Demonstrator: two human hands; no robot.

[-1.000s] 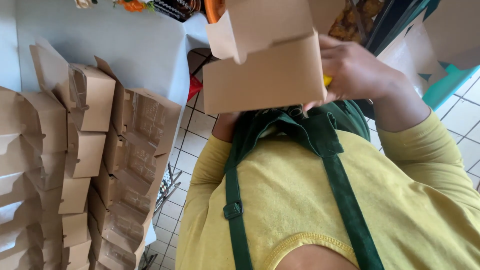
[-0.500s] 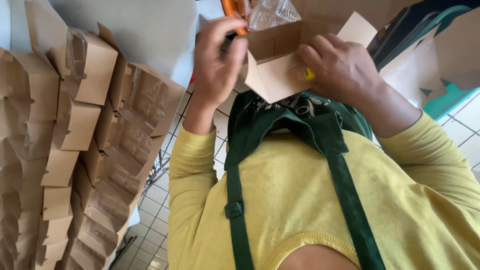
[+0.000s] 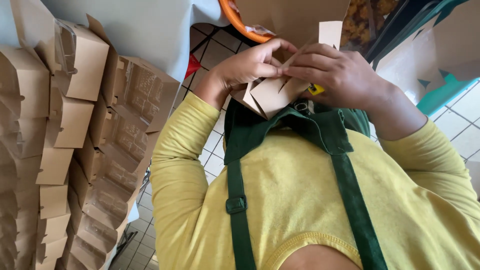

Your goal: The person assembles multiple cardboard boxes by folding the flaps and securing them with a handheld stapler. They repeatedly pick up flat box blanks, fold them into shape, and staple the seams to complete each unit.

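Note:
I hold a small brown cardboard box (image 3: 270, 96) in both hands just above my chest, over my green apron (image 3: 300, 125) and yellow shirt. My left hand (image 3: 247, 66) pinches its flaps from the left. My right hand (image 3: 340, 75) presses on the folded flaps from the right, fingers meeting the left hand's. A tall flap (image 3: 330, 34) sticks up behind the fingers. A small yellow thing (image 3: 315, 89) shows under my right palm.
Stacks of folded brown boxes with clear windows (image 3: 75, 150) fill the left side against a white table (image 3: 145, 30). An orange rim (image 3: 235, 25) and another brown box are at the top. Tiled floor (image 3: 212, 150) lies below; a teal and white panel (image 3: 440, 75) is at right.
The box was held open and higher by my right hand. My left hand joined it, the box came down toward my chest, and its flaps are now folded together.

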